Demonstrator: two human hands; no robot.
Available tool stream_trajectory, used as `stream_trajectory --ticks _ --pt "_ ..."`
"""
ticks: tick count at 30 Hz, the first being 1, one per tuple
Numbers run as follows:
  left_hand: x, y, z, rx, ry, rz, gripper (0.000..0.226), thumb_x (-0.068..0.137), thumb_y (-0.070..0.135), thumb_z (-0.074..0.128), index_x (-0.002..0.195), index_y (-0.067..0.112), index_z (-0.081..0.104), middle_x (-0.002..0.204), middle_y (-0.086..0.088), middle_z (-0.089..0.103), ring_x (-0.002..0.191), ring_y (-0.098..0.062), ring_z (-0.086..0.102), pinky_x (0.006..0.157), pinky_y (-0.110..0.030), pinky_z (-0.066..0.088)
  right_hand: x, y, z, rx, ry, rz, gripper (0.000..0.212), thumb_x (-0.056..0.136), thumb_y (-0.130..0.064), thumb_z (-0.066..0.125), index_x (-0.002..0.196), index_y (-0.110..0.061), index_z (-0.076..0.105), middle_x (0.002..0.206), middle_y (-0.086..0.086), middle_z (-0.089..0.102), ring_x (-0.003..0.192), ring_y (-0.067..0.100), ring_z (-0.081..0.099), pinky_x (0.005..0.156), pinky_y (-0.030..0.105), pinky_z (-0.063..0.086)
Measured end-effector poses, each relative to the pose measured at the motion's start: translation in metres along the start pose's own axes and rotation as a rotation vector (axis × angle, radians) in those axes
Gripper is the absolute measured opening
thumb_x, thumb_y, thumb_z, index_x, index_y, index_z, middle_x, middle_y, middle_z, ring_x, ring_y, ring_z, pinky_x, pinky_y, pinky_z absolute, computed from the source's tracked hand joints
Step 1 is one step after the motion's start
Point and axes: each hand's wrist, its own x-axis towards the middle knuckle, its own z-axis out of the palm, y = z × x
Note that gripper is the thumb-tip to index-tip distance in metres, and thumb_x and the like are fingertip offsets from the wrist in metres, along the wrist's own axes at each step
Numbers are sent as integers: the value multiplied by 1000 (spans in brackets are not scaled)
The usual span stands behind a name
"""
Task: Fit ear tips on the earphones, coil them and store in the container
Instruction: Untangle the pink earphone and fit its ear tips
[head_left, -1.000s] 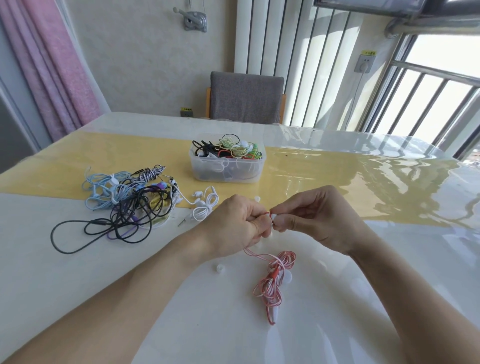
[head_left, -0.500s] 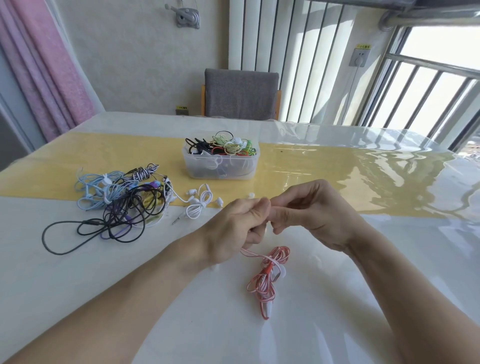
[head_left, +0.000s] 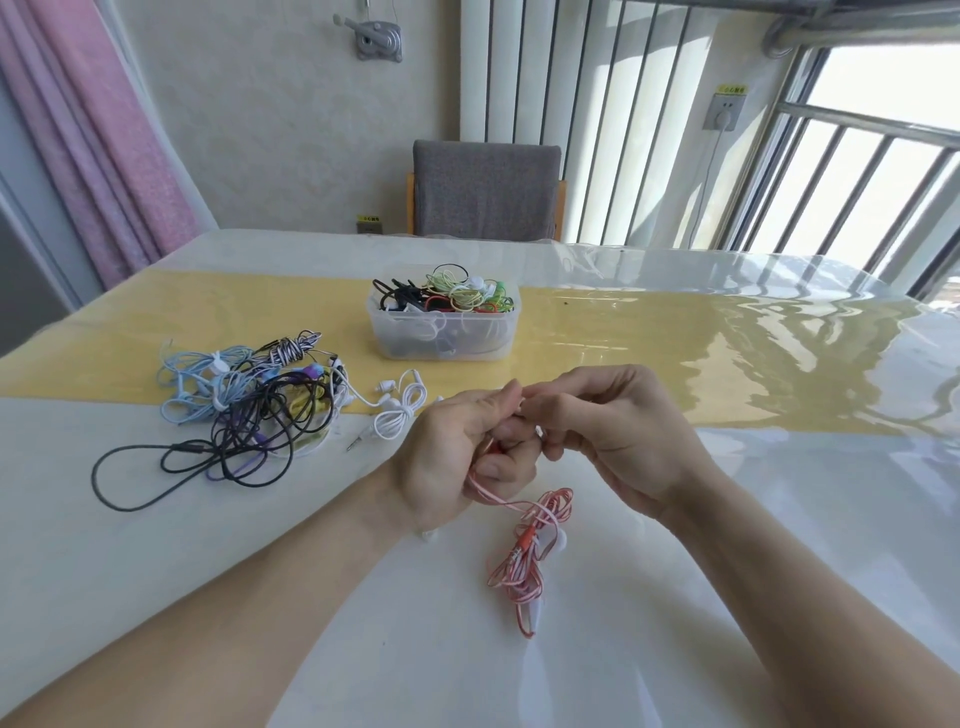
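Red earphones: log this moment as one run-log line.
step: fitting ear tip | left hand: grips red earphones cable | right hand: pinches at earbud, tip hidden | container: holds coiled sets

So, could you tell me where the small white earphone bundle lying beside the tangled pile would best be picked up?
Probably at its cinched middle, pinched from above: the white earphones' loops fan out from that waist, it lies flat on the table, apart from the tangled pile.

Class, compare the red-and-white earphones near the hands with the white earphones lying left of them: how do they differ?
The red-and-white earphones are striped, and their cable runs up into the left hand; the white earphones are plain and lie untouched. The red-and-white pair sits on the white table, the white pair at the yellow runner's edge. Both are bundled.
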Motion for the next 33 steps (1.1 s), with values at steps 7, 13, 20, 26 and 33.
stream_trajectory --ticks 7,13,20,26,33 --pt "1 0 1 -53 -8 -12 41 92 39 36 57 20 40 47 2 26 46 -6 19 45 -24 10 -1 -1 1 58 -5 35 22 76 7 71 64 -10 79 65 12 72 52 17 49 54 25 44" --pt "1 -1 3 119 67 52 40 94 40 36 63 15 42 48 2 28 44 -8 19 45 -21 13 0 2 1 56 51 40 17 80 11 67 68 1 74 63 8 70 55 20 48 57 29 44" --pt "0 6 5 375 181 157 34 90 36 47 73 6 48 46 6 27 40 -7 18 42 -20 15 1 4 -4 47 82 26 14 81 11 66 77 3 76 65 17 63 70 29 53 53 28 49" --pt "-2 9 5 486 163 179 48 93 37 37 89 -9 50 45 12 36 40 -4 23 42 -18 20 0 4 -2 54 45 41 9 83 4 70 86 3 78 75 16 69 70 21 54 54 26 53" --pt "0 6 1 402 117 39 90 86 67 12 106 -14 44 58 -6 22 51 -15 14 50 -31 12 0 8 -1 -38 93 6 5 83 0 75 83 -2 80 79 16 75 62 14 59 58 29 57"
